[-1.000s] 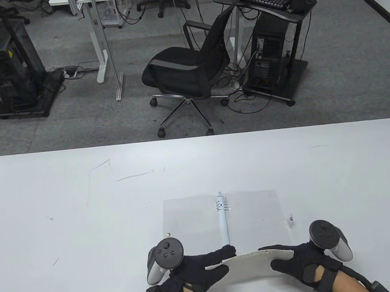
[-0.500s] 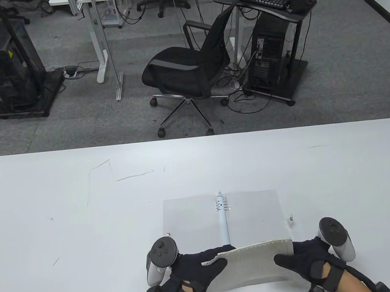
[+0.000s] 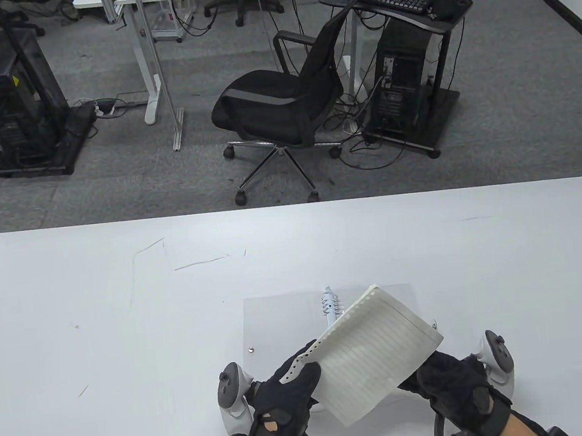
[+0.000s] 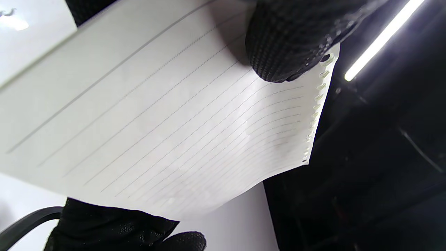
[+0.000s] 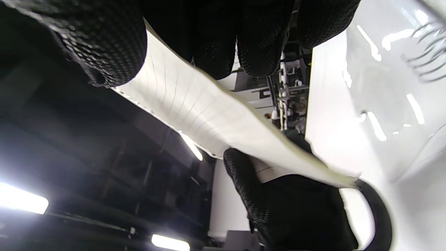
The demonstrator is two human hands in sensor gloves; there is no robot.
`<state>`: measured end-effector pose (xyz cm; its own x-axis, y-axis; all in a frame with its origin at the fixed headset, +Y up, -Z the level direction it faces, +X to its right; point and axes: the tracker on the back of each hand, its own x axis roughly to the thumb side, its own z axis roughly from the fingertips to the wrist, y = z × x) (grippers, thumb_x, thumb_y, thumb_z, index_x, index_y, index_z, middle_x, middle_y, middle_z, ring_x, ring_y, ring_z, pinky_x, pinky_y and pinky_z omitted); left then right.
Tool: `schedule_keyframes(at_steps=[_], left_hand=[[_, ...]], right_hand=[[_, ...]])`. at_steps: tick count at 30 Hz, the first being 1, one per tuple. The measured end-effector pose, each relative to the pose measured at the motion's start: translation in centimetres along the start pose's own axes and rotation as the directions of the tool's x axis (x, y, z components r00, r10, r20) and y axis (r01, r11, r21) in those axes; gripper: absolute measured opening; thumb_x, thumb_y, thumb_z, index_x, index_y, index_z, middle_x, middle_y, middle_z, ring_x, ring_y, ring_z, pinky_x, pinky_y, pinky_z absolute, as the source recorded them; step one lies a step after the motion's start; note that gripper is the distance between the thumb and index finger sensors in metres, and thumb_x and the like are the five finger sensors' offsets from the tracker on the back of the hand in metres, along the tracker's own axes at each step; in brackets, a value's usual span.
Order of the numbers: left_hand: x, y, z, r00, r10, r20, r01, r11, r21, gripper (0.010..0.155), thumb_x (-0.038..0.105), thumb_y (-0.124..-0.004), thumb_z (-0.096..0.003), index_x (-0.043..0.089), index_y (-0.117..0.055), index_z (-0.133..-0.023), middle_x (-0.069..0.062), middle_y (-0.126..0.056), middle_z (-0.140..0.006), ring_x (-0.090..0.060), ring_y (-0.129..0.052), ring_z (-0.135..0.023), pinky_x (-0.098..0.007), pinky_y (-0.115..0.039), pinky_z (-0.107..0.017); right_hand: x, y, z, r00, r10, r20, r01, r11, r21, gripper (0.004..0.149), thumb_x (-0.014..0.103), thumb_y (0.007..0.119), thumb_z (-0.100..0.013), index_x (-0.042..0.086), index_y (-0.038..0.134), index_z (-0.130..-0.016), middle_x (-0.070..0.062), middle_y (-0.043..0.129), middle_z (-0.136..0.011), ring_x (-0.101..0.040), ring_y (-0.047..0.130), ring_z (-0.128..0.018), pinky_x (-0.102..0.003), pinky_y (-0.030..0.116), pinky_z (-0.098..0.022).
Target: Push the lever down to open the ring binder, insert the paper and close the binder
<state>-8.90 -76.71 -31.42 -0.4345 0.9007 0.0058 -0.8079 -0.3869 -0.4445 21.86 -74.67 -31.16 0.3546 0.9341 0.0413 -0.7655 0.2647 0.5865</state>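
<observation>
The translucent ring binder [image 3: 276,323] lies open flat on the white table [image 3: 124,308], its white ring spine [image 3: 330,305] running toward me. A stack of lined, hole-punched paper [image 3: 377,349] is held up in the air, tilted over the binder's right half. My left hand [image 3: 302,366] pinches the near corner of the punched edge. My right hand [image 3: 416,377] grips the stack's right side from beneath. In the left wrist view a fingertip [image 4: 278,52] presses the paper [image 4: 167,122] beside its holes. The right wrist view shows fingers [image 5: 216,38] on the bent paper [image 5: 209,115] and the rings [image 5: 425,48] beyond.
Small snap buttons sit on the left cover [image 3: 252,350] and the right cover [image 3: 434,326]. Beyond the table's far edge stand a black office chair [image 3: 279,105] and computer carts [image 3: 411,75]. Pen scratches mark the table's left part.
The paper went from lying low and bowed near the front edge to raised and tilted over the binder's right half. Both hands turned and shifted inward with it.
</observation>
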Motion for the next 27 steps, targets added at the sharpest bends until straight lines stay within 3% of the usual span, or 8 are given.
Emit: schedule_keyframes(at_steps=[4, 8, 15, 18, 23, 27], left_hand=[[-1.3, -0.9, 0.0, 0.998, -0.016, -0.055, 0.016, 1.000, 0.006, 0.041, 0.043, -0.084, -0.0501, 0.045, -0.079, -0.091, 0.010, -0.095, -0.095, -0.024, -0.104, -0.080, -0.046, -0.086, -0.057], [-2.3, -1.4, -0.1, 0.993, -0.048, -0.111, 0.045, 0.999, -0.030, 0.043, 0.043, -0.083, -0.0502, 0.043, -0.077, -0.093, 0.010, -0.093, -0.097, -0.026, -0.101, -0.083, -0.047, -0.083, -0.059], [-1.6, -1.3, -0.4, 0.982, -0.141, -0.122, 0.123, 0.982, -0.141, 0.054, 0.050, -0.086, -0.0473, 0.041, -0.069, -0.098, 0.009, -0.084, -0.104, -0.029, -0.093, -0.091, -0.050, -0.077, -0.064], [-0.9, -0.9, -0.5, 0.983, -0.145, -0.111, 0.126, 0.978, -0.166, 0.060, 0.055, -0.084, -0.0468, 0.041, -0.064, -0.101, 0.009, -0.079, -0.108, -0.031, -0.088, -0.095, -0.052, -0.073, -0.067], [0.3, 0.0, -0.4, 0.967, -0.217, -0.131, 0.197, 0.969, -0.152, 0.068, 0.059, -0.083, -0.0460, 0.042, -0.054, -0.105, 0.010, -0.069, -0.115, -0.033, -0.078, -0.103, -0.055, -0.066, -0.071], [-0.7, -0.9, -0.4, 0.946, -0.253, -0.205, 0.194, 0.944, -0.268, 0.088, 0.063, -0.086, -0.0432, 0.041, -0.030, -0.108, 0.009, -0.037, -0.124, -0.038, -0.045, -0.115, -0.062, -0.048, -0.076]], right_hand=[[-1.0, 1.2, 0.0, 1.000, -0.022, -0.012, 0.021, 0.993, -0.114, 0.057, 0.041, 0.082, -0.050, 0.027, 0.065, -0.103, -0.005, 0.075, -0.108, -0.039, 0.077, -0.094, -0.058, 0.064, -0.066], [-1.1, 0.4, 0.3, 0.998, 0.022, -0.053, -0.032, 0.979, -0.203, 0.050, 0.037, 0.078, -0.052, 0.026, 0.071, -0.100, -0.004, 0.086, -0.100, -0.036, 0.093, -0.081, -0.053, 0.076, -0.059], [0.1, -2.4, 0.6, 0.993, 0.026, -0.115, -0.048, 0.981, -0.188, 0.048, 0.035, 0.077, -0.052, 0.023, 0.074, -0.098, -0.005, 0.093, -0.093, -0.033, 0.102, -0.070, -0.049, 0.083, -0.051], [0.5, -3.3, 0.7, 0.985, 0.062, -0.162, -0.086, 0.986, -0.143, 0.048, 0.035, 0.077, -0.052, 0.022, 0.074, -0.098, -0.006, 0.094, -0.092, -0.032, 0.103, -0.068, -0.049, 0.084, -0.050], [0.7, -3.5, 0.6, 0.953, 0.168, -0.251, -0.170, 0.985, 0.014, 0.048, 0.034, 0.078, -0.052, 0.021, 0.075, -0.098, -0.006, 0.095, -0.091, -0.032, 0.104, -0.067, -0.049, 0.085, -0.049], [-0.2, -2.1, 0.3, 0.930, 0.214, -0.299, -0.180, 0.974, 0.138, 0.048, 0.034, 0.078, -0.052, 0.020, 0.076, -0.098, -0.007, 0.095, -0.091, -0.033, 0.104, -0.067, -0.049, 0.084, -0.049]])
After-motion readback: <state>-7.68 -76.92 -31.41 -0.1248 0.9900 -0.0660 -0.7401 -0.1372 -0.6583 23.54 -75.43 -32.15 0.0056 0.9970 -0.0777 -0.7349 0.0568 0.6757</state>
